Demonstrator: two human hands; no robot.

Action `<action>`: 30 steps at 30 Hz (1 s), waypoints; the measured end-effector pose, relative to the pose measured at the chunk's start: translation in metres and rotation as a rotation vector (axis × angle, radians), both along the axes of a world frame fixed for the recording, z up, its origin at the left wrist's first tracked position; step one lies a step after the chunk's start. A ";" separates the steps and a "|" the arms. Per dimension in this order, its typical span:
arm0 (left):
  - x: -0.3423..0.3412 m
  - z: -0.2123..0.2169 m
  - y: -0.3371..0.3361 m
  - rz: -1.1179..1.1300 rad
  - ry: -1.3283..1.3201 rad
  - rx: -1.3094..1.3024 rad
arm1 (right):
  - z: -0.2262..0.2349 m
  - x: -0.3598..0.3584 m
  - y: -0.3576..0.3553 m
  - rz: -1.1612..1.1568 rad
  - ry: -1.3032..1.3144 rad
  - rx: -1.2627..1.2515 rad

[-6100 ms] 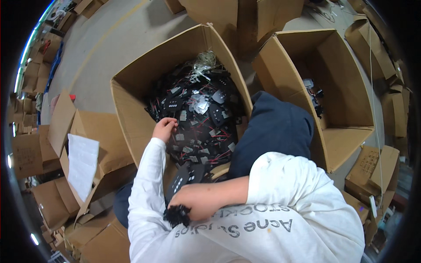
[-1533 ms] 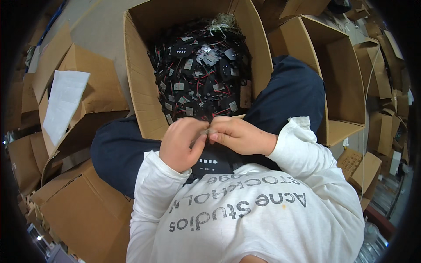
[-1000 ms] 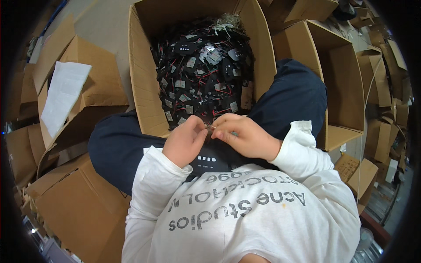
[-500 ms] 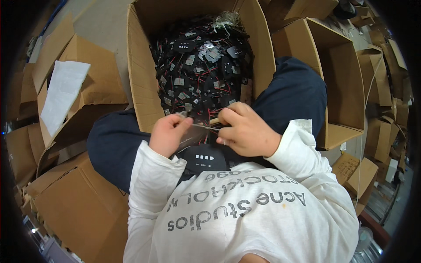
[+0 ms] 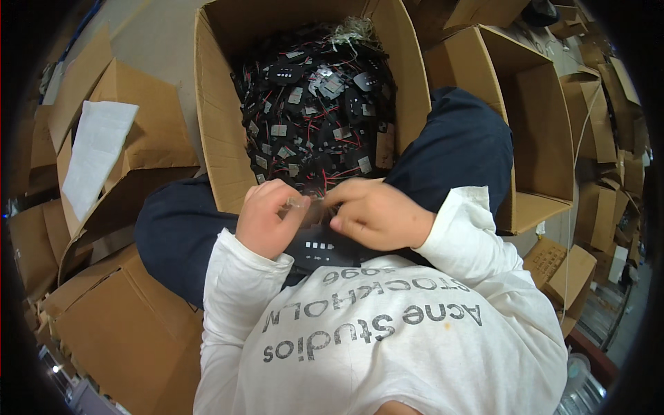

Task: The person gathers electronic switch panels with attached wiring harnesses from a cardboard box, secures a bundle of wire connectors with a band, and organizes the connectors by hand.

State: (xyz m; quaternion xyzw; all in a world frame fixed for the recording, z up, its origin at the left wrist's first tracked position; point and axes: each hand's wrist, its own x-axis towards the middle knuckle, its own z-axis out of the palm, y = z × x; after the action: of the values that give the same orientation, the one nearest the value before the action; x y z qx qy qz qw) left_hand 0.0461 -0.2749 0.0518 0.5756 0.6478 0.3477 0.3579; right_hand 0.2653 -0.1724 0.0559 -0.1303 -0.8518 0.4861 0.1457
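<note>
My left hand [image 5: 271,220] is closed in a pinch on a thin translucent strand [image 5: 296,202], blurred at the fingertips. Close by on the right, my right hand [image 5: 384,216] has its fingers curled inward; the fingertips are smeared, and whatever they hold cannot be made out. Below both hands, a black panel [image 5: 325,252] with a row of small white squares lies on my lap, partly covered by the hands. Just beyond them stands an open cardboard box [image 5: 213,104], filled with a heap of black parts [image 5: 315,114] with red wires and small silver plates.
A tangle of pale strands [image 5: 356,31] lies on the heap's far end. My dark-trousered legs flank the box. An open carton [image 5: 536,124] stands at right; a left carton [image 5: 149,104] has a white sheet [image 5: 100,152] over it. A flattened carton [image 5: 124,318] lies lower left.
The pale strand stretched between both hands no longer shows spanning them. My right hand has shifted slightly left, its fingers moving toward the left hand. The view has shifted a little.
</note>
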 end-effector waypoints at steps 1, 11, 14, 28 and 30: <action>0.000 0.000 0.001 -0.073 0.117 0.131 | -0.004 -0.003 -0.006 0.076 0.078 -0.086; 0.008 0.010 0.003 -0.227 -0.004 0.328 | -0.011 -0.017 -0.014 0.061 -0.141 -0.103; 0.016 0.013 -0.005 -0.033 -0.316 -0.001 | -0.006 -0.018 -0.006 0.000 -0.142 -0.140; 0.014 -0.019 -0.009 -0.113 -0.119 -0.222 | -0.013 -0.016 -0.016 -0.389 -0.088 -1.327; 0.014 -0.025 -0.008 -0.045 -0.104 -0.285 | -0.015 -0.014 -0.011 -0.320 -0.073 -1.196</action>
State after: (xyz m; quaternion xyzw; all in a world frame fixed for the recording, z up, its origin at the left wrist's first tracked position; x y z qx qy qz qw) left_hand 0.0606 -0.2832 0.0272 0.5143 0.6582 0.2737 0.4768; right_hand 0.2512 -0.1837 0.0409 -0.3321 -0.4062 0.8466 0.0895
